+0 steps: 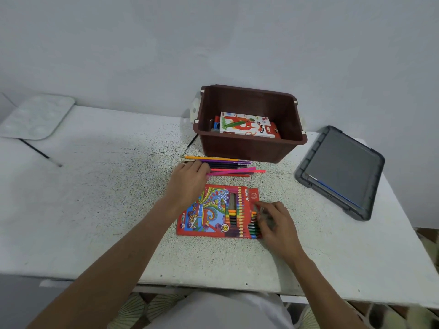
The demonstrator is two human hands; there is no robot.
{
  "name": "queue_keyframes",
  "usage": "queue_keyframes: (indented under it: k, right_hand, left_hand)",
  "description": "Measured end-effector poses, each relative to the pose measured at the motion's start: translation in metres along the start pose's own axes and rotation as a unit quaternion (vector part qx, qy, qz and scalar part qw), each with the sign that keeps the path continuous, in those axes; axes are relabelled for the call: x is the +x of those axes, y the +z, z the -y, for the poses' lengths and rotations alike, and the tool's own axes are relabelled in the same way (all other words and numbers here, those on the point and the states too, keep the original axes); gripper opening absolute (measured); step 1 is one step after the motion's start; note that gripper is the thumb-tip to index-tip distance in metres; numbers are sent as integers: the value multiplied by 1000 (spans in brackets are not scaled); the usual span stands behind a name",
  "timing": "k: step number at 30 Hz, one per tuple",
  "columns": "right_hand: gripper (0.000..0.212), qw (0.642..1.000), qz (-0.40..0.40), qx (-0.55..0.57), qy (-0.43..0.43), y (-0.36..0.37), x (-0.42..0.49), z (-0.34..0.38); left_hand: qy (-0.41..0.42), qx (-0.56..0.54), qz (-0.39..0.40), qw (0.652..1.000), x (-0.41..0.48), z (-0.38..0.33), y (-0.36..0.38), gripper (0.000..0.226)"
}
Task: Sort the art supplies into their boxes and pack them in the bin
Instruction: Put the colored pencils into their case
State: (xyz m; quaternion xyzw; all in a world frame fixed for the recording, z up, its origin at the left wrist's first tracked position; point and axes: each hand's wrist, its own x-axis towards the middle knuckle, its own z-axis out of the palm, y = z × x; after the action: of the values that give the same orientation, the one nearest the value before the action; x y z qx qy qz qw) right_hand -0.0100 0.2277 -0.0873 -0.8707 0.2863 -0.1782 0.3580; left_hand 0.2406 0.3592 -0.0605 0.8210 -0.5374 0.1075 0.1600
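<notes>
A flat white plastic paint palette (35,117) and a thin black paintbrush (40,151) lie far to the left of the brown plastic bin (251,148), out on the white speckled table (95,210). Just in front of the bin, the person's left hand (188,178) reaches over the near ends of a row of loose wooden coloured pencils (228,166), its fingers curled round a couple of pink ones that tilt away from the rest. Nearer the person than the bin lies the flat red cardboard colour-pencil box (213,211), partly filled, its open mouth turned to the right. The right hand (273,222) is at that mouth with its fingers bent over the pencil ends. Blur hides whether it pinches the flap, pinches a pencil or only steadies the box. Inside the bin a white oil-pastel box (247,125) already lies flat. To the right of the bin rests its grey plastic lid (339,172).

The step in hand appears to be refilling the pencil box. It would go best with the right hand pinning the box flat and holding its mouth open, while the left carries over only a few pencils at a time. Those pencils should have their tips aligned with the ones already seated and slide in level, so that none catches on the flap or rolls toward the table edge.
</notes>
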Motion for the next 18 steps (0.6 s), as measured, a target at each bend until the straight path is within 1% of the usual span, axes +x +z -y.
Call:
queue_keyframes:
  k: [2, 4, 6, 8, 10, 12, 13, 14, 15, 18]
  right_hand:
    - [38, 1000, 1, 6, 7, 0, 1, 1]
    - [35, 1000, -1, 21, 23, 0, 2, 2]
    - [28, 997, -13, 57, 48, -3, 7, 7]
    - [28, 994, -17, 87, 67, -6, 12, 13]
    - [27, 995, -21, 76, 65, -8, 16, 20]
    - [28, 998, -19, 44, 39, -8, 17, 30]
    - [30, 999, -15, 30, 18, -6, 17, 36]
    - [31, 1000, -11, 20, -4, -5, 16, 42]
    - [32, 1000, -7, 15, -27, -3, 16, 47]
    - [33, 996, -12, -16, -89, 1, 15, 59]
  left_hand:
    - [-53, -129, -39, 989, -8, -6, -5, 13]
    - [-143, -258, -46, 954, -15, -13, -9, 16]
    - [-215, -362, -39, 906, -20, -18, -11, 16]
    - [-267, -464, -29, 844, -24, -24, -13, 16]
    - [-286, -555, -24, 781, -28, -33, -17, 18]
    - [-271, -614, -17, 741, -33, -42, -20, 18]
    - [-262, -631, -11, 730, -35, -46, -21, 17]
    - [-258, -638, -5, 726, -36, -50, -21, 17]
    - [-255, -635, 3, 729, -37, -53, -21, 17]
    - [-248, -603, 26, 757, -40, -59, -19, 15]
